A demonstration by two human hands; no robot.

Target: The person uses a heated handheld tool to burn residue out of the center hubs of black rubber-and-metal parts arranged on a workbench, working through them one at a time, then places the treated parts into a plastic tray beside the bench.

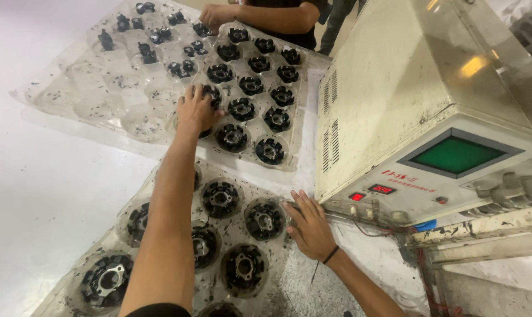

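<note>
My left hand [197, 109] reaches far forward and closes over a black round part in the middle clear plastic tray [295, 141], which holds several rows of such ring-shaped parts [241, 108]. My right hand [309, 226] lies flat, fingers spread, on the right edge of the near tray [278, 276], beside a black part with a metal centre [265, 219]. That near tray carries several larger-looking black parts [220, 198].
A beige machine [407, 100] with a green screen and red displays stands to the right. A third clear tray [90, 88] at far left is mostly bare, with a few parts at its far end. Another person's arm [260, 16] rests at the far tray edge.
</note>
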